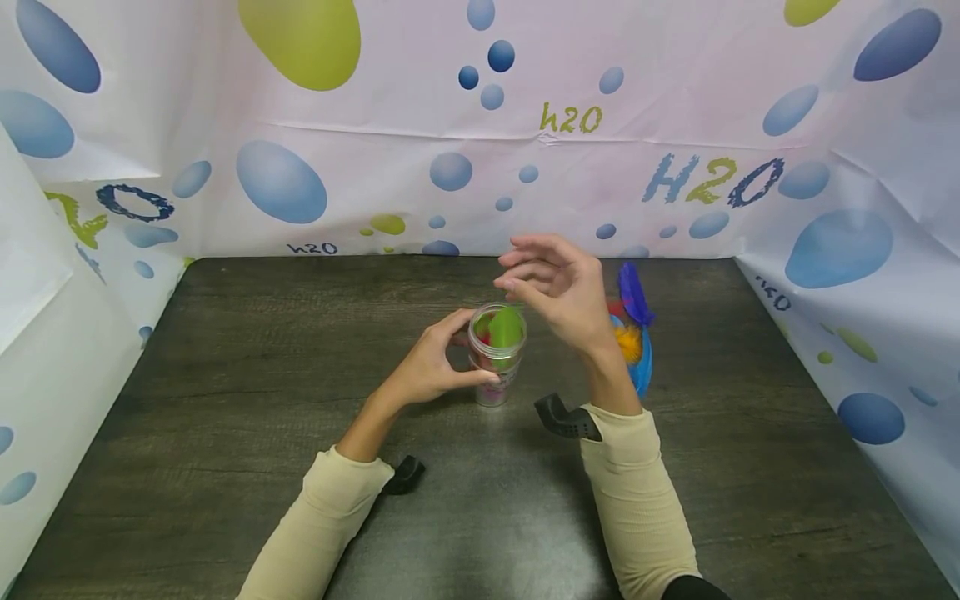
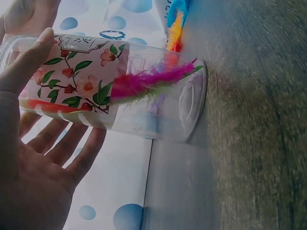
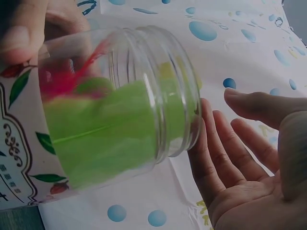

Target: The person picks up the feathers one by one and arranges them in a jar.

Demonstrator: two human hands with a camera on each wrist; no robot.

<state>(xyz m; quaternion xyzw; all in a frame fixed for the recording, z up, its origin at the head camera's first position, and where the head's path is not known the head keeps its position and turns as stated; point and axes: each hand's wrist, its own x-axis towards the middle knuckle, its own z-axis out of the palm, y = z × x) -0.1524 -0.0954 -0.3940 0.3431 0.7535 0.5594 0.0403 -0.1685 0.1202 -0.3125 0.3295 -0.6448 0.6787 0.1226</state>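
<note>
Two bare hands are in my head feed, and they are doing different work; the left hand (image 1: 431, 367) grips a clear, round plastic jar with a floral-printed label (image 1: 501, 360), its thumb on the near side and its fingers bent round the far side, spread only as wide as the jar's body; the right hand (image 1: 558, 287) is loosely spread just beside and above the jar's mouth, thumb apart from the gently bent fingers, with nothing in its hold; from my feeds I cannot tell whether its fingertips touch the rim.

I see the jar near the middle of a dark wood-grain table (image 1: 225, 417), upright or nearly so, its threaded mouth uncovered; inside it a broad, lime-green feather (image 1: 507, 327) reaches up to the opening, and a fluffy magenta feather (image 2: 153, 81) shows through the clear wall, reaching toward the base.

To the right of the jar, partly behind the right forearm, I make out a small cluster of loose feathers: a violet-blue feather (image 1: 635, 293), a fluffy orange feather (image 1: 628, 342) and a bright sky-blue feather (image 1: 642, 371); both forearms wear cream knit sleeves (image 1: 637, 492); behind the table hangs a white sheet printed with blue and green bubbles (image 1: 397, 158).
</note>
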